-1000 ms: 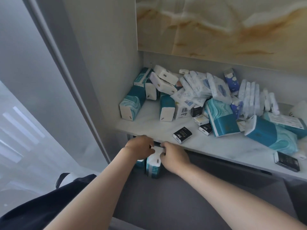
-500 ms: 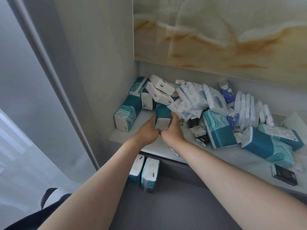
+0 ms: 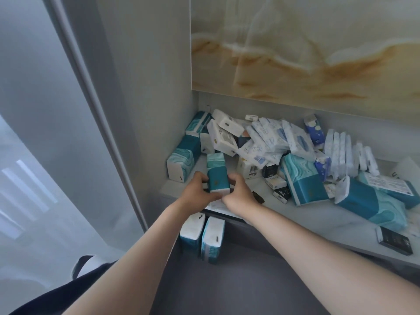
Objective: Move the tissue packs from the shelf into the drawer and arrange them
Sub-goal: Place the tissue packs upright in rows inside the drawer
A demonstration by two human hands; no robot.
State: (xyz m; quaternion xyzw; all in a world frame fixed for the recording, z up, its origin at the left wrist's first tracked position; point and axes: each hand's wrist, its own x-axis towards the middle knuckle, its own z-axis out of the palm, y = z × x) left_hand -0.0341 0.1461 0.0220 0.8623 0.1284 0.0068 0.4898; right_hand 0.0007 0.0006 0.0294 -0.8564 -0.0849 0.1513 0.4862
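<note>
- Teal tissue pack [image 3: 217, 173] is upright between both hands, right over the front left part of the marble shelf [image 3: 318, 214], pale wavy end at the top, white end at the bottom.
- Left hand [image 3: 197, 191] is clamped on the teal tissue pack's left side, fingers curled round the edge, thumb tucked under its lower corner.
- Right hand [image 3: 238, 192] presses the teal tissue pack's right side, fingers wrapped round it, so it's a firm two-handed hold.
- Whether the pack's base touches the shelf or sits just clear of it, I cannot tell; the hands hide it.
- Below the teal tissue pack, two packs [image 3: 202, 237] stand side by side on end in the grey drawer [image 3: 250, 280], at its back left corner, touching each other.
- Left of the teal tissue pack, another teal-and-white pack [image 3: 181, 161] lies against the side wall [image 3: 145, 87].
- Behind the teal tissue pack there's a jumbled heap of white packs [image 3: 223, 133], leaning every way.
- Right of the teal tissue pack: small black boxes [image 3: 281, 193], then big teal packs [image 3: 304, 180] lying tilted.
- Far right of it, one black box [image 3: 395, 241] sits alone near the shelf's front edge.
</note>
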